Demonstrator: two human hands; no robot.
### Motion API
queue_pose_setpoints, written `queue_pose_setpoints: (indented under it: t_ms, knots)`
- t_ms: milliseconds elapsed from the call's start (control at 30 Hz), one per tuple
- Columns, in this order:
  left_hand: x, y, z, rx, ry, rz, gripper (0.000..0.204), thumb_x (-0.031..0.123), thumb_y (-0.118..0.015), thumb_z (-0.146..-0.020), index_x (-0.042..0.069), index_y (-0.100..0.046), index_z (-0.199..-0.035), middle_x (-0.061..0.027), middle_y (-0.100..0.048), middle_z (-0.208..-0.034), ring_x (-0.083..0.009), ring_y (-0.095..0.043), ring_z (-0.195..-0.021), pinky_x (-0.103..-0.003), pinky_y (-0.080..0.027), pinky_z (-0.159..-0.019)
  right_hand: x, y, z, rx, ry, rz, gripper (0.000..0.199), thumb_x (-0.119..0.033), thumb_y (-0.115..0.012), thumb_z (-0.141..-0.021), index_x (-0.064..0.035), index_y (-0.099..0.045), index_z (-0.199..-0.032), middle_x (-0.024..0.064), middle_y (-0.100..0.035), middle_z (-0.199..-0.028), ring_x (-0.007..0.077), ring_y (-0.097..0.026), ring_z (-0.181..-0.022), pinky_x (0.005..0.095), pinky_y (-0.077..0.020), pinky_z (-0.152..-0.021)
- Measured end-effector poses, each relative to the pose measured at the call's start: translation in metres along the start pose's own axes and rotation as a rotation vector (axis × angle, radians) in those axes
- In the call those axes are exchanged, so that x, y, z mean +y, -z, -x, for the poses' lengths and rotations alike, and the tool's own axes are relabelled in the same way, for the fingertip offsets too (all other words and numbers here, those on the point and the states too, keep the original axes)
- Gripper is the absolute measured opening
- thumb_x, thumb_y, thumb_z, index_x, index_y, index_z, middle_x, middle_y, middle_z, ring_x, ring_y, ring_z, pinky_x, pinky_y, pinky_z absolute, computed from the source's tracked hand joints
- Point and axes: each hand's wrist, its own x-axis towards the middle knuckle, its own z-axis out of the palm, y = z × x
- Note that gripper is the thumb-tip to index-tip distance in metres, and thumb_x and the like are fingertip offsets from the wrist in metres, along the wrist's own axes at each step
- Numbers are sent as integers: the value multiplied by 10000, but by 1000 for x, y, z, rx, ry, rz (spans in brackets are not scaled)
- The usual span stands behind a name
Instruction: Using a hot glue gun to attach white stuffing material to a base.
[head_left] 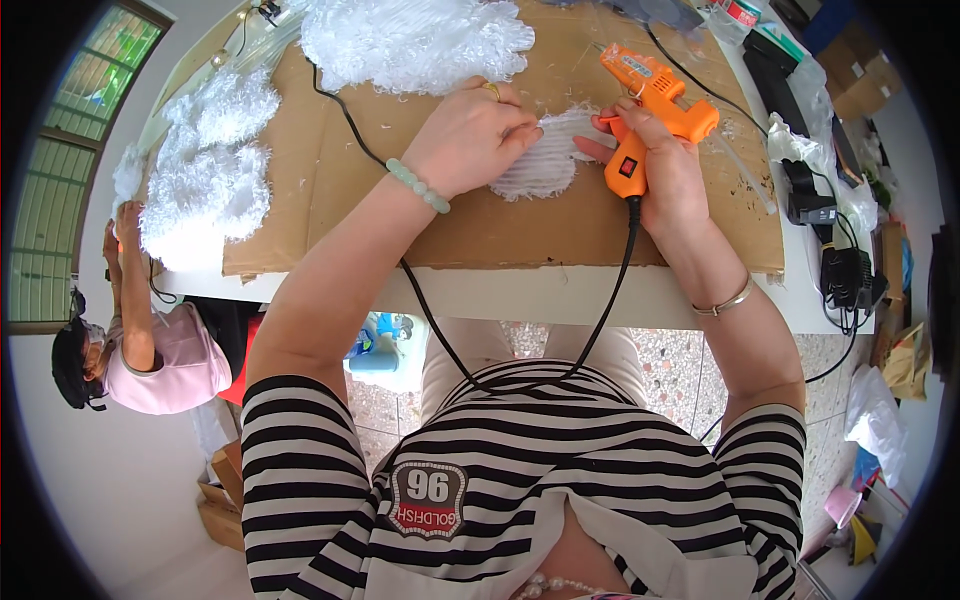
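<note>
My right hand (668,165) grips an orange hot glue gun (652,88) by its handle, fingers at the trigger. The gun's nozzle points away from me to the upper left, and a black cord runs down from the handle. Under and between my hands lies a white ribbed piece with a fuzzy edge (540,168), flat on the brown cardboard (350,215). My left hand (475,135) rests at the piece's left edge, fingers curled with their tips together. Whatever sits in that pinch is too small to make out.
A large fluffy white heap (415,45) lies at the far side, more fluffy white pieces (210,165) at the left. The gun's cord (450,350) loops across my lap. Power adapters (848,275) and cables crowd the right edge. A person in pink (165,360) works at the left.
</note>
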Motion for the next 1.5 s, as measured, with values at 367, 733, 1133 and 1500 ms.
queue_pose_setpoints:
  t_ms: [367, 733, 1133, 1500]
  knots:
    - [21, 8, 0, 25, 102, 85, 137, 173, -613, -768, 48, -658, -734, -48, -632, -750, -253, -561, -769, -342, -428, -755, 0, 1, -1, 31, -12, 21, 176, -106, -532, -869, 11, -531, -1001, 82, -564, -885, 177, -572, -857, 417, -547, -765]
    - [11, -12, -12, -61, 39, 32, 192, 203, -573, -804, 41, -669, -767, -98, -634, -740, -261, -572, -740, -350, -421, -808, 3, 1, 0, 31, -8, -18, 191, -94, -512, -878, 33, -523, -1020, 94, -564, -917, 200, -584, -874, 426, -548, -762]
    - [35, -6, -9, -9, -195, -309, 224, 282, -654, -743, 59, -653, -729, -62, -607, -706, -232, -549, -753, -372, -410, -731, -13, 6, -7, 88, 22, 27, 201, -104, -522, -874, 12, -521, -1037, 81, -564, -909, 189, -576, -838, 397, -543, -708]
    - [35, -16, -29, -89, -102, -329, 221, 316, -640, -751, 101, -659, -799, -51, -611, -689, -236, -554, -774, -376, -429, -705, -12, 8, -8, 82, 10, 48, 230, -102, -505, -879, 18, -501, -1075, 94, -563, -911, 189, -577, -840, 386, -546, -705]
